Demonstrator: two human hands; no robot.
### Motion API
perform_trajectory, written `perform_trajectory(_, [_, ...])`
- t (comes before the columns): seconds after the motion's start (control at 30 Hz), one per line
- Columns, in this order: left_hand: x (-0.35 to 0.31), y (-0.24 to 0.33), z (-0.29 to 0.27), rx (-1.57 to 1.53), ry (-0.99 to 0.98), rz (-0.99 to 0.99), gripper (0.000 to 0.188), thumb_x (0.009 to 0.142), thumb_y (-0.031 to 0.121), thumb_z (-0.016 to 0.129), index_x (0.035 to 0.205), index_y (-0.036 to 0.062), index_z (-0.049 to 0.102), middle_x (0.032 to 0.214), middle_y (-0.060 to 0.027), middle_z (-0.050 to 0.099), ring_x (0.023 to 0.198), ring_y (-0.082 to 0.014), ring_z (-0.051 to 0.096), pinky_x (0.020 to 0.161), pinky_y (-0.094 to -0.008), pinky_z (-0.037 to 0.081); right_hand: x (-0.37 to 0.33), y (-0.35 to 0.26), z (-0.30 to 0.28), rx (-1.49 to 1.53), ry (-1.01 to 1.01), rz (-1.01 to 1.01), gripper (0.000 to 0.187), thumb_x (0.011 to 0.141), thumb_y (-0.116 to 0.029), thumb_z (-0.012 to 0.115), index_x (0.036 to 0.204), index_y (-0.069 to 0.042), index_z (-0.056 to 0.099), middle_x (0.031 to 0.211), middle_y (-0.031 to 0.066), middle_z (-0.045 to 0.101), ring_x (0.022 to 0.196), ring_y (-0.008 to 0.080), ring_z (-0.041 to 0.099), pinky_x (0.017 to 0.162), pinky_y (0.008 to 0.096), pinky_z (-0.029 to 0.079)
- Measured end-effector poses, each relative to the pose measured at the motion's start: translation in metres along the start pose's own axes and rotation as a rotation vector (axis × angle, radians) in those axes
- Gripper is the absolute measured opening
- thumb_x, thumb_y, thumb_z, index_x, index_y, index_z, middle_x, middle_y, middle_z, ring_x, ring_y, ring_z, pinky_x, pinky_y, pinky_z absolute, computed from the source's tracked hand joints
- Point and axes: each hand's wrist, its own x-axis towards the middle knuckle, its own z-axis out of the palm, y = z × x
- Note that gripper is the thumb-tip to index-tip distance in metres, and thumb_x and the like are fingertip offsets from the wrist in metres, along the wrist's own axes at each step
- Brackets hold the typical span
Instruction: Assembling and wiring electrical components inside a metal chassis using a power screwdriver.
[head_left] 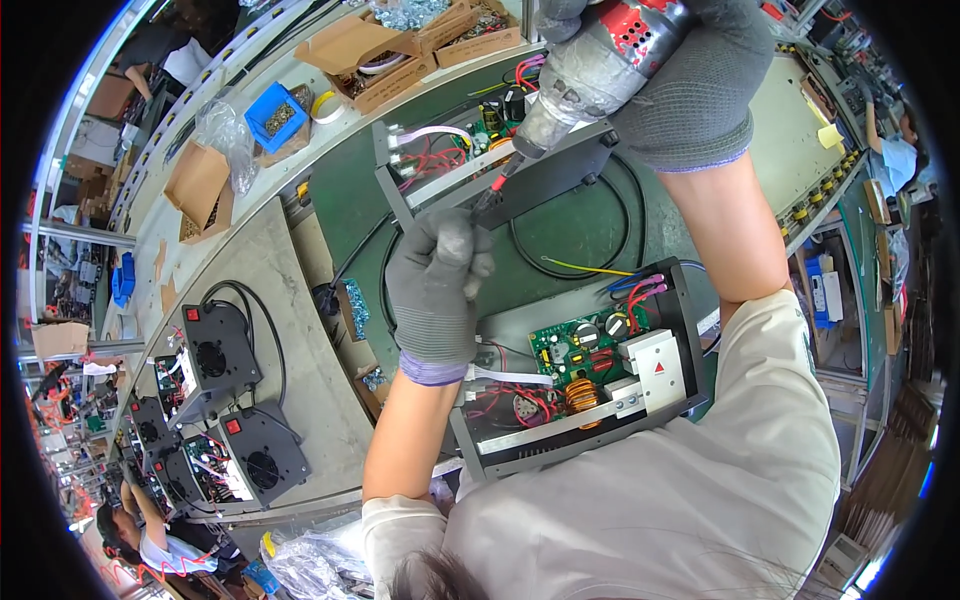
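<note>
My right hand (690,105), in a grey knit work glove, grips a worn grey and red power screwdriver (600,80). Its bit points down and left toward my gloved left hand (437,275). The left fingers are pinched together just below the bit's tip; what they hold, if anything, is too small to make out. Behind both hands stands an open black metal case (560,190) with a green circuit board and red wires inside. Nearer my body lies a second open case (690,345), showing a green circuit board (575,345), a copper coil (581,395) and a white cover plate (655,368).
Black cables (630,215) loop over the green bench (480,240). At left, several black units with fans (210,355) stand on a grey surface. A blue bin of screws (276,117) and open cardboard boxes (200,190) line the far side. Another person (165,545) is at lower left.
</note>
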Motion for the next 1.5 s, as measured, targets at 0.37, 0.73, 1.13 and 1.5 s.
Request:
perform_trajectory(0.37, [0.007,-0.006,-0.123,-0.166,0.498,-0.047,0.053,0.105,0.040,0.051,0.129,-0.0074,0.054,0.095,-0.0109,0.064,0.073,-0.0103,0.055,0.052,-0.0178,0.040,0.024,-0.018,-0.021,-0.457,0.192,-0.099,0.017,0.089,-0.019,0.065,0.082,-0.004,0.065,0.072,0.0081,0.065,0.061,0.0200,0.065,0.058,0.0321,0.054])
perform_trajectory(0.73, [-0.012,-0.136,-0.258,0.314,0.728,-0.103,0.040,0.091,-0.013,0.042,0.128,-0.0054,0.056,0.119,-0.0172,0.065,0.099,-0.0199,0.066,0.083,-0.0273,0.054,0.035,-0.004,-0.047,-0.556,0.170,-0.136,0.013,0.087,-0.016,0.065,0.086,-0.003,0.065,0.069,0.0083,0.065,0.059,0.0197,0.064,0.058,0.0326,0.054])
perform_trajectory(1.13, [-0.012,-0.116,-0.259,1.036,0.441,-0.112,0.030,0.094,-0.004,0.057,0.120,0.0025,0.070,0.108,-0.0131,0.075,0.096,-0.0189,0.069,0.088,-0.0302,0.053,0.044,0.000,-0.042,-0.658,0.077,-0.082,0.014,0.087,-0.015,0.064,0.083,-0.002,0.065,0.069,0.0100,0.065,0.059,0.0213,0.064,0.059,0.0330,0.054])
perform_trajectory(1.5, [-0.014,-0.128,-0.271,0.898,0.480,-0.068,0.030,0.094,-0.004,0.059,0.121,0.0005,0.069,0.108,-0.0134,0.075,0.099,-0.0182,0.070,0.089,-0.0311,0.054,0.045,0.000,-0.043,-0.561,0.105,-0.059,0.013,0.088,-0.014,0.064,0.088,-0.002,0.064,0.071,0.0103,0.065,0.061,0.0212,0.064,0.058,0.0332,0.054])
